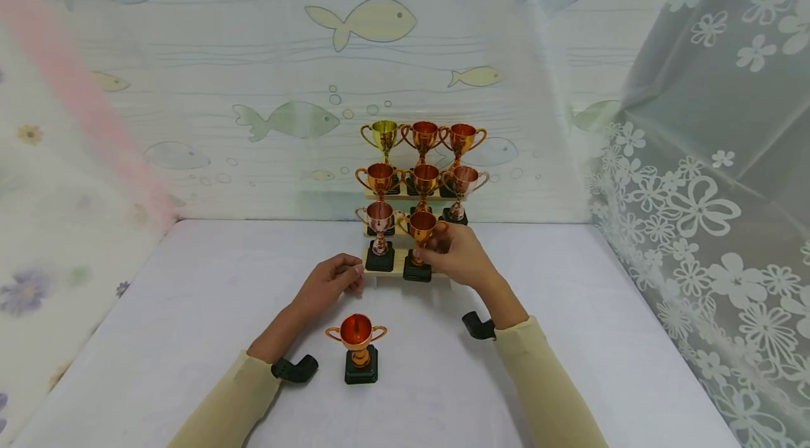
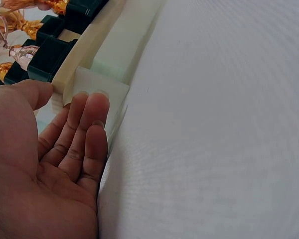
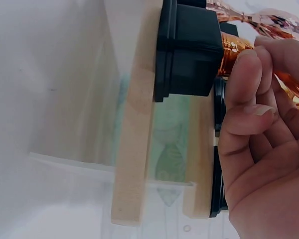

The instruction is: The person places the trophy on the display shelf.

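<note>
A tiered rack with wooden steps (image 1: 397, 266) and clear side panels (image 2: 102, 82) holds several small trophy cups on black bases. My right hand (image 1: 458, 254) pinches the stem of a copper-gold trophy (image 1: 420, 225) on the lowest step, right of a pink-gold trophy (image 1: 380, 217). In the right wrist view its black base (image 3: 192, 52) sits upon the wooden step. My left hand (image 1: 329, 283) is at the rack's front left corner. There the thumb touches the step's end and the relaxed fingers lie against the clear panel. Another copper-gold trophy (image 1: 358, 332) stands upright on the table in front.
Behind on the upper steps are a yellow-gold trophy (image 1: 384, 135) and several copper ones. White cloth covers the table (image 1: 221, 279). A fish-print curtain (image 1: 253, 47) hangs close behind the rack, and a lace curtain (image 1: 715, 152) borders the right side.
</note>
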A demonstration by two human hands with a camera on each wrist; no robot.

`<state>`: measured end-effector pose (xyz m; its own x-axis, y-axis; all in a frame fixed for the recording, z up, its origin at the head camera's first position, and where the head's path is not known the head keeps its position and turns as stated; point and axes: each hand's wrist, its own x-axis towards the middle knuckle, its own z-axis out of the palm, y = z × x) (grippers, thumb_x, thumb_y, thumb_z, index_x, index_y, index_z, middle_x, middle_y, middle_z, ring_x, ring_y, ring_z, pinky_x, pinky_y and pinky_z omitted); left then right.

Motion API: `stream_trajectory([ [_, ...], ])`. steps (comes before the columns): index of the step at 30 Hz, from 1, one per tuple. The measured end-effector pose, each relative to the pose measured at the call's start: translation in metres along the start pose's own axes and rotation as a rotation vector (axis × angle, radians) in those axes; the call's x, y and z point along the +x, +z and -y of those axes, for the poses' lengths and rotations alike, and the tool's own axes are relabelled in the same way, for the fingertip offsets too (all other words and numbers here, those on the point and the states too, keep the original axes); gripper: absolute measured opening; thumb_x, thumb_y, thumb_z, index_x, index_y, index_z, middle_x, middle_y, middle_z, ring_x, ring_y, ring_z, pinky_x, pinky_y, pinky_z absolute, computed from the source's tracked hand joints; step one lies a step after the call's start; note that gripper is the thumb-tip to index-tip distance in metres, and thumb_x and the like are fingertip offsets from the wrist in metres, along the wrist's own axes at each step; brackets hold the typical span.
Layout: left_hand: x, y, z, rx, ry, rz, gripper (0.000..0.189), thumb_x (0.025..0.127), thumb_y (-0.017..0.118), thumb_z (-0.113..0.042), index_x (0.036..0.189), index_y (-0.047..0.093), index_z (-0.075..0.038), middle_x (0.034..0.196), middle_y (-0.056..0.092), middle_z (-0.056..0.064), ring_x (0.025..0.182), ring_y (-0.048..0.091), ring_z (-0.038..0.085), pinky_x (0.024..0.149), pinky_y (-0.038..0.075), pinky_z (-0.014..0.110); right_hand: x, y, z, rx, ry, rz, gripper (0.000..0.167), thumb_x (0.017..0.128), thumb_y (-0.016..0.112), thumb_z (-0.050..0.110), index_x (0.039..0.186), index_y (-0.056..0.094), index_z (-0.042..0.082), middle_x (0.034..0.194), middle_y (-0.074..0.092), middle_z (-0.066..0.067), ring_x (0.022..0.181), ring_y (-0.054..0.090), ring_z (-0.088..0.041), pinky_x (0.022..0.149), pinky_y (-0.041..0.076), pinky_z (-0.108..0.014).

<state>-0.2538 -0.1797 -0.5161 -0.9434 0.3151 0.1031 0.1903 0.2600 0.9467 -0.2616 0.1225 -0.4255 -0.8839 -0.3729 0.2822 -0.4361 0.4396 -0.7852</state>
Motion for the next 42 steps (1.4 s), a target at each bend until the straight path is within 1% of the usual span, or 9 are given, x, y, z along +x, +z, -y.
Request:
stream_trajectory([
  [4, 0.0001, 0.0003, 0.0003, -0.008, 0.003, 0.003, 0.034, 0.111, 0.059, -0.023, 0.132, 0.061, 0.003, 0.105, 0.073, 0.020, 0.089, 0.072, 0.025, 0.082, 0.059, 0.030, -0.0001, 0.0012, 0.0004, -0.021, -0.003, -0.017, 0.009, 0.094, 0.080, 0.012, 0.096, 0.073, 0.007, 0.080, 0.071, -0.003, 0.067, 0.064, -0.018, 0.061, 0.050, -0.030],
  [8, 0.0010, 0.0005, 0.0002, -0.002, 0.006, 0.009, 0.034, 0.112, 0.058, -0.025, 0.132, 0.062, 0.003, 0.104, 0.073, 0.020, 0.089, 0.072, 0.024, 0.083, 0.058, 0.030, -0.0007, 0.0005, 0.0001, -0.022, -0.005, -0.025, 0.008, 0.095, 0.079, 0.012, 0.096, 0.073, 0.007, 0.080, 0.071, -0.003, 0.065, 0.063, -0.017, 0.059, 0.050, -0.030],
  [13, 0.0013, -0.0001, 0.0002, 0.017, 0.005, 0.002, 0.033, 0.111, 0.058, -0.025, 0.130, 0.063, 0.001, 0.101, 0.073, 0.014, 0.087, 0.071, 0.021, 0.082, 0.058, 0.029, -0.0002, 0.0012, -0.0022, -0.008, -0.009, -0.027, 0.008, 0.096, 0.079, 0.012, 0.098, 0.075, 0.006, 0.080, 0.072, -0.004, 0.064, 0.064, -0.017, 0.058, 0.051, -0.029],
  [20, 0.0007, -0.0011, -0.0007, 0.033, -0.009, -0.008, 0.031, 0.111, 0.059, -0.025, 0.130, 0.063, -0.001, 0.101, 0.072, 0.011, 0.086, 0.071, 0.020, 0.082, 0.058, 0.028, 0.0012, 0.0026, -0.0025, -0.018, -0.024, -0.035, 0.008, 0.097, 0.078, 0.014, 0.101, 0.077, 0.008, 0.084, 0.074, -0.003, 0.067, 0.065, -0.016, 0.060, 0.052, -0.030],
  [25, 0.0017, -0.0011, -0.0020, 0.033, -0.020, -0.010, 0.030, 0.111, 0.059, -0.024, 0.130, 0.064, -0.002, 0.101, 0.072, 0.012, 0.086, 0.071, 0.019, 0.082, 0.058, 0.028, 0.0011, 0.0017, -0.0028, -0.017, -0.026, -0.046, 0.006, 0.098, 0.077, 0.013, 0.101, 0.075, 0.008, 0.084, 0.073, -0.004, 0.067, 0.065, -0.018, 0.060, 0.051, -0.031],
  [34, 0.0007, -0.0022, -0.0036, 0.038, 0.001, 0.000, 0.033, 0.112, 0.057, -0.025, 0.131, 0.062, 0.002, 0.103, 0.072, 0.015, 0.087, 0.070, 0.020, 0.082, 0.058, 0.029, 0.0020, 0.0052, -0.0044, 0.047, -0.036, -0.059, 0.015, 0.098, 0.078, 0.012, 0.108, 0.071, 0.004, 0.089, 0.072, -0.009, 0.068, 0.066, -0.020, 0.059, 0.051, -0.029],
  [39, 0.0004, -0.0010, -0.0022, 0.030, -0.008, -0.003, 0.032, 0.111, 0.058, -0.025, 0.130, 0.063, 0.000, 0.101, 0.072, 0.012, 0.086, 0.070, 0.019, 0.082, 0.058, 0.029, 0.0017, 0.0066, -0.0064, 0.058, -0.040, -0.066, 0.018, 0.097, 0.079, 0.012, 0.109, 0.070, 0.002, 0.089, 0.072, -0.012, 0.068, 0.068, -0.024, 0.058, 0.050, -0.029],
  [42, 0.0000, -0.0005, -0.0017, 0.027, -0.008, -0.005, 0.031, 0.111, 0.059, -0.025, 0.130, 0.063, -0.001, 0.100, 0.072, 0.011, 0.086, 0.071, 0.019, 0.081, 0.058, 0.028, 0.0017, 0.0069, -0.0068, 0.056, -0.028, -0.059, 0.017, 0.098, 0.079, 0.013, 0.108, 0.070, 0.003, 0.088, 0.071, -0.010, 0.069, 0.067, -0.022, 0.059, 0.051, -0.028],
])
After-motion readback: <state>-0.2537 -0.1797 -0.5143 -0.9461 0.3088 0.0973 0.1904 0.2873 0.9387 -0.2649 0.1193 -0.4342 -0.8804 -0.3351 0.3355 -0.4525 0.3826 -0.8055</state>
